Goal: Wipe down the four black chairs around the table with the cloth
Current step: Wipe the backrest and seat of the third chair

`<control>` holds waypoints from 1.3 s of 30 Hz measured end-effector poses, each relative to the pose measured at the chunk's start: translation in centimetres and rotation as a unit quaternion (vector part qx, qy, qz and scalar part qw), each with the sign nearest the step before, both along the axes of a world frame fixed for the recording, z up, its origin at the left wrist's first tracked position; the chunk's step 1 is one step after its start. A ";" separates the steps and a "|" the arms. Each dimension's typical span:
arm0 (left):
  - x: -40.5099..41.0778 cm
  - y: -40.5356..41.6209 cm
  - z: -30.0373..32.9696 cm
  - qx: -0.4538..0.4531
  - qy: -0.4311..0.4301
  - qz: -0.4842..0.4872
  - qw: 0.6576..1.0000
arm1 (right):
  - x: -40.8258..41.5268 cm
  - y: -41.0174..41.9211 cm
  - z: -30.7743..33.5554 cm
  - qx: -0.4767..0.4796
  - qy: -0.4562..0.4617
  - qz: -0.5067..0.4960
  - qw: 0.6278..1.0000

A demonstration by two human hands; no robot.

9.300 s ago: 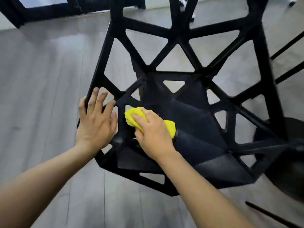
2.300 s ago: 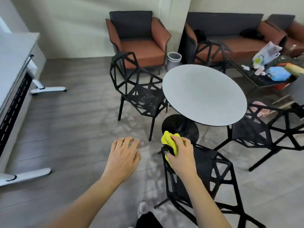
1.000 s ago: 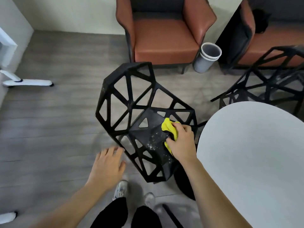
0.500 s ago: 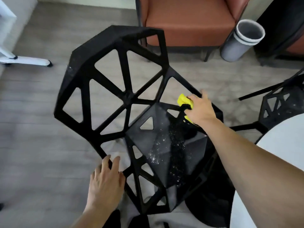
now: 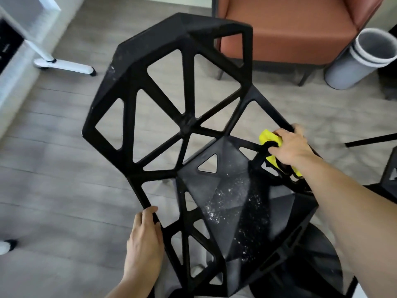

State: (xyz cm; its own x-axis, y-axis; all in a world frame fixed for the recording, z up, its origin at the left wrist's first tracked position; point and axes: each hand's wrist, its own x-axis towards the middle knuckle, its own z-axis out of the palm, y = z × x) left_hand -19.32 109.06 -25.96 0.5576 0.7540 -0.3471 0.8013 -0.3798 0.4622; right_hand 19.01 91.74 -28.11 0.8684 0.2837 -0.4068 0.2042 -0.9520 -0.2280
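Two hands on black chair, L hand grip curled on frame edge, R hand grip clutching yellow cloth vs side strut.

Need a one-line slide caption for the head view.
Right hand presses yellow cloth on black chair; left hand grips its frame.

L hand at ~7 o'clock, palm down, fingers curled, forearm entering from bottom edge. R hand at ~2 o'clock, fingers closed in a grip, knuckles up; R forearm bare, extended diagonally from lower-right corner.
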 end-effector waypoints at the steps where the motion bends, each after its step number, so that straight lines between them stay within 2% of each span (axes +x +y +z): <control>1: 0.1 0.0 0.0 -0.003 -0.007 0.010 1.000 | 0.0 0.1 -0.1 -0.002 -0.001 -0.005 1.000; 10: 3.3 5.4 -0.6 0.015 -0.040 0.004 0.999 | 0.0 0.3 -0.5 -0.019 -0.019 -0.050 0.998; 18: 6.1 13.2 -0.8 0.040 -0.005 -0.105 0.994 | -4.2 0.8 -1.1 -0.010 -0.026 -0.154 0.988; 26: 7.8 20.9 -0.9 0.060 0.025 -0.173 0.983 | -9.0 1.2 -0.5 -0.015 0.007 -0.196 0.981; 39: 7.1 28.0 0.0 0.080 0.038 -0.247 0.965 | -26.3 4.4 -1.4 -0.001 0.015 -0.324 0.946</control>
